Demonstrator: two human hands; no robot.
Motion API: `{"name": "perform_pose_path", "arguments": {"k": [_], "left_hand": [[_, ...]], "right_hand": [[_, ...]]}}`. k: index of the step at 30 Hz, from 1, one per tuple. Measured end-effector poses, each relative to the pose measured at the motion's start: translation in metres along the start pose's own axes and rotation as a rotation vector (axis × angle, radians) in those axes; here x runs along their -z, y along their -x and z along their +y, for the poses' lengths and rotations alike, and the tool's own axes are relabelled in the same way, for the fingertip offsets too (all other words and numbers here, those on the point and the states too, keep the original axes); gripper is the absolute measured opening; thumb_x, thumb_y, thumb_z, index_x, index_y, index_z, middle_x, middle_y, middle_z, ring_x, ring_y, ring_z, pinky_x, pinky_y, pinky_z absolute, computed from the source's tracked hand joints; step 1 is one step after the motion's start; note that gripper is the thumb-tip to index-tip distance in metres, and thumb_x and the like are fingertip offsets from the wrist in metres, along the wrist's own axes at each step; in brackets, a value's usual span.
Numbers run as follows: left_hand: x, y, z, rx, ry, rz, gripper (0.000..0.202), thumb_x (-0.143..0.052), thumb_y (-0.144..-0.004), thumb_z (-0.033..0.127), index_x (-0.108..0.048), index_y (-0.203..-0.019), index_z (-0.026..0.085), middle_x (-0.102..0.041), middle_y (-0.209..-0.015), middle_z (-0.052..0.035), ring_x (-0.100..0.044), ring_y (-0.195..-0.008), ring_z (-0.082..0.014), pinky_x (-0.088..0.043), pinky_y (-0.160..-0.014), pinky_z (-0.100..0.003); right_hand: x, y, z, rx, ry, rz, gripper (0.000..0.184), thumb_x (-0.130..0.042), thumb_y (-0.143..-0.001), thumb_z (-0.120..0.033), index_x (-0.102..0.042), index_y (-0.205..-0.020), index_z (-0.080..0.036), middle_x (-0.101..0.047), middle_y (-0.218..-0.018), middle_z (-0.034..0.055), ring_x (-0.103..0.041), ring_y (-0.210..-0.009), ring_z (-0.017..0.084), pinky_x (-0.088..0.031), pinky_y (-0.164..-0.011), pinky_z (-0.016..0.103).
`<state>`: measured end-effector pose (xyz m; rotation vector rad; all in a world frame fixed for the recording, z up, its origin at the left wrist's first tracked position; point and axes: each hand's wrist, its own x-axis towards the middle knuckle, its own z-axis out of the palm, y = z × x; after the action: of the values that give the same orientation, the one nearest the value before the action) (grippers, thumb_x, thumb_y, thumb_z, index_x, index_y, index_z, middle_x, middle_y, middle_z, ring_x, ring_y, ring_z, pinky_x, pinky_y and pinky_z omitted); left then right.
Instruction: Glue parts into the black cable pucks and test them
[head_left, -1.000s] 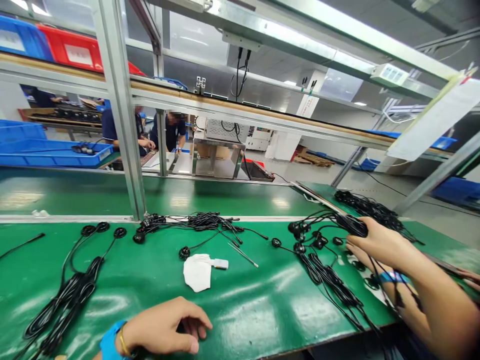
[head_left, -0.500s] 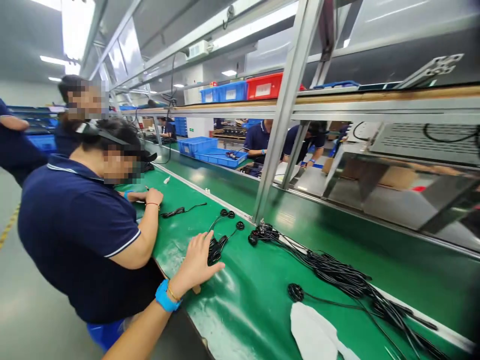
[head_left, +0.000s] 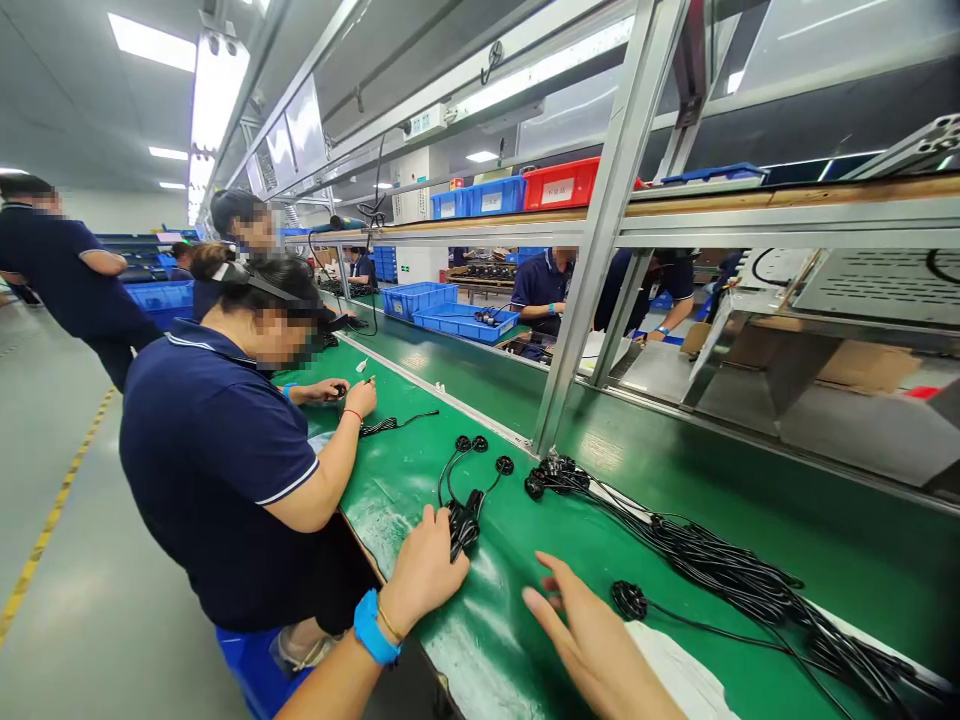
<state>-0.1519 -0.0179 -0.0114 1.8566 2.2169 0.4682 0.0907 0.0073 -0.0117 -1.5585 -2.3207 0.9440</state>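
Observation:
My left hand, with a blue band at the wrist, is closed at the near end of a bundle of black cables on the green mat. Its fingertips are partly hidden behind the hand. Three cable leads run from the bundle to round black ends lying farther up the mat. My right hand hovers over the mat with thumb and fingers apart, holding nothing. Beside it lie a single round black cable end and a white cloth or glove, partly covered by my hand.
A long heap of black cables lies along the right of the bench. A metal post rises from the rail. At left a seated co-worker handles a small cable part. Blue bins stand across the bench.
My left hand has come down from above the bundle and closed at its near end. My right hand has come into view from below. The view has swung somewhat left.

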Motion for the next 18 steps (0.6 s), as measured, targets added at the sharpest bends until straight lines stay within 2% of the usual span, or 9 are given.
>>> {"name": "perform_pose_path", "arguments": {"k": [1, 3, 6, 8, 9, 12, 15, 17, 18], "left_hand": [[-0.002, 0.008, 0.003, 0.003, 0.067, 0.002, 0.054, -0.051, -0.084, 0.027, -0.048, -0.135, 0.009, -0.054, -0.125, -0.0185, -0.06, -0.112, -0.0306, -0.047, -0.097, -0.04], [-0.007, 0.023, 0.009, -0.015, 0.299, -0.019, 0.064, -0.057, -0.08, 0.025, -0.043, -0.14, 0.01, -0.052, -0.132, -0.0191, -0.055, -0.121, -0.0308, -0.044, -0.102, -0.039], [-0.02, 0.044, 0.011, 0.002, 0.817, -0.214, 0.079, -0.065, -0.075, 0.024, -0.034, -0.147, 0.013, -0.059, -0.125, -0.0158, -0.059, -0.111, -0.0258, -0.049, -0.091, -0.035], [-0.026, 0.053, 0.007, 0.071, 1.152, -0.348, 0.083, -0.067, -0.075, 0.025, -0.031, -0.149, 0.014, -0.062, -0.112, -0.011, -0.063, -0.09, -0.0183, -0.05, -0.079, -0.031], [-0.028, 0.057, 0.005, 0.101, 1.286, -0.372, 0.085, -0.068, -0.075, 0.026, -0.03, -0.15, 0.015, -0.062, -0.109, -0.0093, -0.064, -0.083, -0.0156, -0.05, -0.076, -0.03], [-0.023, 0.062, 0.0, 0.11, 1.485, -0.34, 0.092, -0.074, -0.073, 0.027, -0.027, -0.151, 0.02, -0.063, -0.107, -0.0089, -0.07, -0.083, -0.018, -0.053, -0.075, -0.031], [-0.012, 0.063, 0.002, 0.073, 1.513, -0.369, 0.08, -0.078, -0.074, 0.034, -0.041, -0.143, 0.017, -0.069, -0.094, -0.0109, -0.073, -0.087, -0.0241, -0.055, -0.07, -0.03], [-0.008, 0.065, 0.005, 0.006, 1.534, -0.381, 0.069, -0.081, -0.074, 0.038, -0.053, -0.133, 0.015, -0.072, -0.092, -0.0123, -0.074, -0.083, -0.023, -0.054, -0.066, -0.027], [-0.008, 0.066, 0.007, -0.039, 1.55, -0.37, 0.064, -0.082, -0.074, 0.04, -0.057, -0.127, 0.015, -0.072, -0.091, -0.0124, -0.074, -0.081, -0.0217, -0.054, -0.065, -0.025]], "right_hand": [[-0.008, -0.016, -0.024, -0.013, -0.001, -0.027, 0.068, -0.026, -0.098, -0.054, -0.038, -0.15, -0.012, -0.063, -0.127, 0.0151, -0.063, -0.115, 0.025, -0.047, -0.1, 0.037], [-0.022, -0.045, -0.062, -0.051, 0.02, -0.023, 0.076, -0.028, -0.097, -0.057, -0.031, -0.152, -0.004, -0.057, -0.131, 0.0235, -0.061, -0.117, 0.034, -0.045, -0.1, 0.046], [-0.038, -0.064, -0.084, -0.065, 0.021, -0.019, 0.082, -0.041, -0.093, -0.057, -0.028, -0.154, -0.003, -0.051, -0.134, 0.0284, -0.061, -0.114, 0.041, -0.045, -0.097, 0.052], [-0.042, -0.064, -0.08, -0.05, -0.02, -0.038, 0.077, -0.046, -0.091, -0.046, -0.029, -0.153, -0.004, -0.053, -0.132, 0.0272, -0.061, -0.116, 0.039, -0.044, -0.099, 0.05], [-0.042, -0.061, -0.075, -0.04, -0.049, -0.048, 0.075, -0.047, -0.089, -0.04, -0.029, -0.153, -0.003, -0.054, -0.132, 0.0266, -0.06, -0.118, 0.037, -0.043, -0.102, 0.048], [-0.037, -0.052, -0.059, -0.008, -0.155, -0.078, 0.075, -0.047, -0.082, -0.033, -0.036, -0.148, 0.001, -0.052, -0.138, 0.025, -0.052, -0.129, 0.03, -0.037, -0.111, 0.039], [-0.026, -0.041, -0.048, 0.031, -0.287, -0.121, 0.076, -0.047, -0.08, -0.048, -0.047, -0.141, -0.003, -0.058, -0.133, 0.0199, -0.055, -0.126, 0.027, -0.042, -0.108, 0.034], [-0.015, -0.031, -0.041, 0.005, -0.475, -0.226, 0.088, -0.05, -0.076, -0.065, -0.046, -0.144, -0.009, -0.069, -0.103, 0.0144, -0.068, -0.098, 0.029, -0.054, -0.088, 0.038], [-0.008, -0.025, -0.037, -0.025, -0.576, -0.294, 0.096, -0.052, -0.073, -0.073, -0.043, -0.147, -0.012, -0.069, -0.086, 0.01, -0.069, -0.081, 0.027, -0.056, -0.075, 0.038]]}}
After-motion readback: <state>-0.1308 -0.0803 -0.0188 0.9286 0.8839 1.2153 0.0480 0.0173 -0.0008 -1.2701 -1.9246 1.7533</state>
